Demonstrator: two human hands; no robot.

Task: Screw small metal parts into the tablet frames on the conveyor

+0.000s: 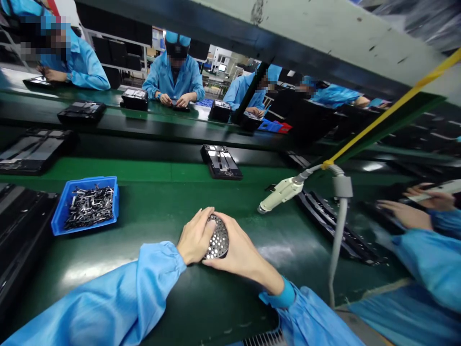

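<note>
Both my hands are wrapped round a dark round disc (218, 240) covered in small shiny dots, just above or on the green bench. On its left side is my left hand (195, 235), the thumb lying over the disc's face. Curled round the upper and right edge is my right hand (242, 249), with its thumb at the lower rim. The fingers hide part of the disc, and I cannot tell whether the dots are holes or small metal pieces.
To the left stands a blue bin (114, 202) of small metal parts. A pale hanging nozzle tool (283, 193) with a grey hose is at right. Flat black device units (221, 162) lie across the bench. A co-worker's hands (414, 211) are at far right; several people sit opposite.
</note>
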